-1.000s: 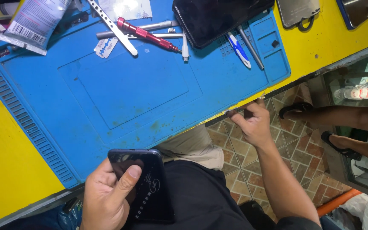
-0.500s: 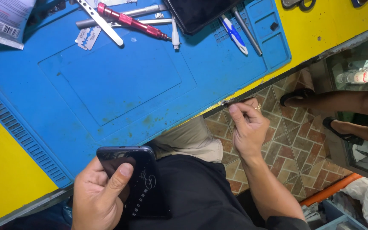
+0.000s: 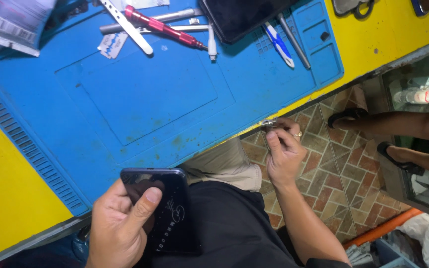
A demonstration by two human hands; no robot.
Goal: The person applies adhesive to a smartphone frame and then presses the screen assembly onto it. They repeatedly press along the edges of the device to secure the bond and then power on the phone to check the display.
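The left hand (image 3: 117,226) wraps around a dark phone (image 3: 167,208) low by the lap, while the right hand (image 3: 284,154) pinches a small metal piece (image 3: 269,122) at the blue mat (image 3: 140,99) edge.

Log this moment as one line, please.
left hand: holds dark phone | right hand: pinches small metal piece at table edge | blue mat: tools

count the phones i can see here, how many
2, perhaps more. One dark phone is in the left hand over the lap; one black phone lies on the blue mat. Cut-off items at the top edge may be phones too.
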